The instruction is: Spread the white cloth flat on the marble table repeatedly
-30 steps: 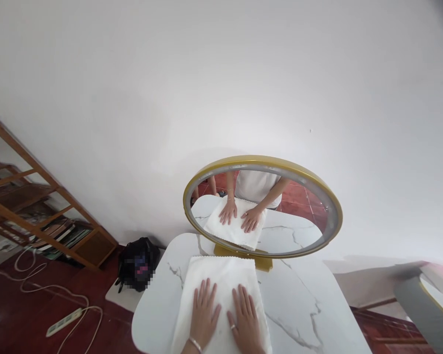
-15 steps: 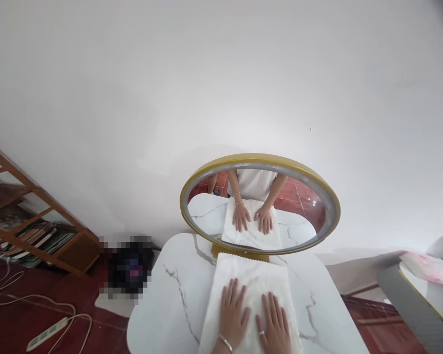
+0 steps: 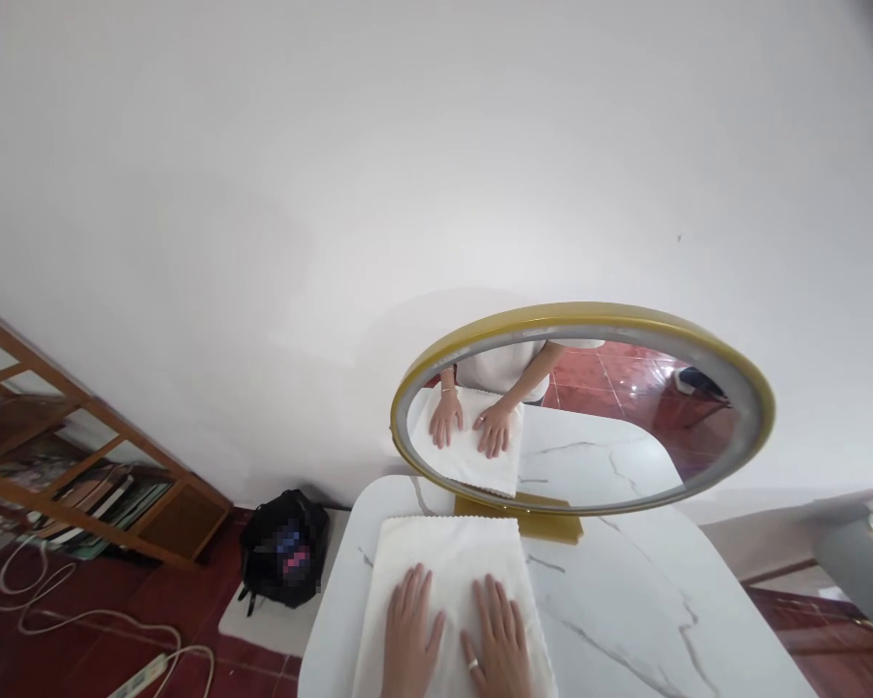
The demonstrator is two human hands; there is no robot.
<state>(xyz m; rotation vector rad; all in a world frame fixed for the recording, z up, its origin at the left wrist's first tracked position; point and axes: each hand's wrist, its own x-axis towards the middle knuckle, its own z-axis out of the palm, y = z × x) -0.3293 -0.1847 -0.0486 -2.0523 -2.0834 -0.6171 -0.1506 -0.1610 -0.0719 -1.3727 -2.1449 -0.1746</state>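
A white cloth (image 3: 447, 545) with a scalloped edge lies flat on the white marble-patterned table (image 3: 626, 601), over its left part. My left hand (image 3: 411, 625) rests palm down on the cloth's left half, fingers stretched out. On the right half lies my right hand (image 3: 496, 630), also flat, fingers slightly spread and a ring on one finger. Neither hand grips anything. Behind the cloth stands an oval mirror (image 3: 582, 315) with a gold rim, reflecting both hands and the cloth. My wrists are cut off by the bottom edge of the view.
The mirror's gold base (image 3: 545, 523) sits right behind the cloth. On the red tiled floor at left are a black bag (image 3: 283, 548), a power strip (image 3: 140, 676) with loose cord, and a wooden shelf (image 3: 181, 523). A grey piece of furniture (image 3: 855, 572) stands at right.
The cloth has slid left across the table with both hands flat on it, away from in front of the mirror's middle. The camera view has also shifted a little.
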